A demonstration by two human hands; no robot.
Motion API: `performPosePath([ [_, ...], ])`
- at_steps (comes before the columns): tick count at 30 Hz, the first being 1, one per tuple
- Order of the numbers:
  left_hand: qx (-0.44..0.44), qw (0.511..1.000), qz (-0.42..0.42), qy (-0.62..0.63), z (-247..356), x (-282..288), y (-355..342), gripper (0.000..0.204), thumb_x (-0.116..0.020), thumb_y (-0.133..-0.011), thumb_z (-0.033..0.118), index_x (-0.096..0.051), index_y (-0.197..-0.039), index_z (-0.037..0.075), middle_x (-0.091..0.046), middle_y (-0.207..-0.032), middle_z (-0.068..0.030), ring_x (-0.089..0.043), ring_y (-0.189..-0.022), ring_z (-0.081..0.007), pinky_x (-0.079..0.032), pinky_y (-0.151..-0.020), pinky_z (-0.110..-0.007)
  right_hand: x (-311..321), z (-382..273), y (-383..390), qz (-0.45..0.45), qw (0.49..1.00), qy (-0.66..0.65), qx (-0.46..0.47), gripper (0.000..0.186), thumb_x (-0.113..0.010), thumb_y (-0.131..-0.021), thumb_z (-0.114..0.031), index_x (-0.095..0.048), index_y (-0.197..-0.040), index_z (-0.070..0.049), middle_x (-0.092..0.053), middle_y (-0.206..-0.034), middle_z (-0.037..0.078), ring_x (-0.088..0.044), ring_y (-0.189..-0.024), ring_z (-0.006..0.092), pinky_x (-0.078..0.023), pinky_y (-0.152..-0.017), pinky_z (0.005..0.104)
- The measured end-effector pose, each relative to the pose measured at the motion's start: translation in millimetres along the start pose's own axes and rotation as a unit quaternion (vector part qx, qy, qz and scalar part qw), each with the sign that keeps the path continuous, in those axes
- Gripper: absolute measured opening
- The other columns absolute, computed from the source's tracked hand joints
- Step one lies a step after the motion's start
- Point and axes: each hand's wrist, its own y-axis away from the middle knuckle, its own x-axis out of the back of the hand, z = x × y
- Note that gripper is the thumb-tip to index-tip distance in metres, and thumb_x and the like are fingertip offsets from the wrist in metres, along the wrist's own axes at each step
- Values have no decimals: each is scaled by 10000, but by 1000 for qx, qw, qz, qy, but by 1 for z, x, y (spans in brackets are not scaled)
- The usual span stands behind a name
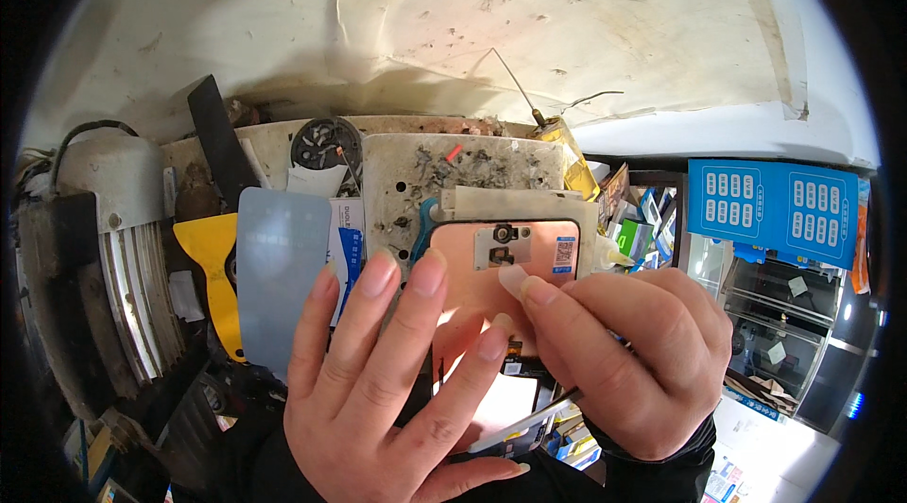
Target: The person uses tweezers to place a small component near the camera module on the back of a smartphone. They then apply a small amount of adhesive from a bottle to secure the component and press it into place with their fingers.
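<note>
A phone point(463, 267) with a shiny pink-gold back lies in the middle, its camera block point(503, 246) toward the far end and a small code sticker point(564, 255) at the right. Over its lower left part my left hand point(387, 390) is spread flat, fingers apart, holding nothing. My right hand point(642, 352) pinches a small whitish translucent piece point(513, 280) between thumb and forefinger, just below the camera block. A slim metal tool point(520, 425) slants out from under my right hand; whether the hand grips it is hidden. Between the hands, the phone's near end is partly covered.
Beyond the phone is a stained, pitted work block point(406, 158). To the left are a grey panel point(283, 257), a yellow scraper point(215, 267) and a lamp-like fixture point(113, 172). A needle-tipped yellow bottle point(567, 158) and blue card point(775, 210) stand at the right.
</note>
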Motion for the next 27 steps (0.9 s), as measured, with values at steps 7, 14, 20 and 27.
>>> performPosePath([
  [7, -3, 1000, 9, -18, 0, -8, 0, 758, -462, -972, 734, -629, -1459, 179, -481, -1564, -245, -434, -1463, -437, -353, -1130, -601, -1, -1, -6, 6, 999, 21, 32, 301, -841, -685, -106, -802, -979, -55, -673, -919, 26, -609, -659, 167, -455, -515, 277],
  [14, -12, 999, -33, -29, -2, 1, -9, 751, -405, -991, 734, -618, -1475, 200, -483, -1567, -234, -449, -1457, -428, -339, -1146, -609, -1, -1, -9, 1, 998, 33, 51, 305, -837, -678, -113, -800, -973, -47, -687, -915, 32, -611, -655, 165, -449, -509, 272],
  [20, -6, 999, 25, -24, -2, -4, -8, 740, -384, -1000, 728, -613, -1482, 214, -490, -1564, -223, -462, -1446, -433, -336, -1154, -608, -2, -3, -10, 6, 998, 45, 54, 333, -846, -656, -116, -800, -977, -45, -689, -909, 27, -612, -649, 156, -450, -509, 266],
  [27, -7, 999, 38, -27, 0, -12, 5, 708, -383, -1017, 701, -627, -1469, 214, -501, -1557, -220, -466, -1440, -441, -343, -1152, -600, 2, -2, -12, -16, 994, 75, 80, 359, -838, -636, -105, -800, -988, -42, -677, -919, 13, -608, -641, 146, -446, -506, 256],
])
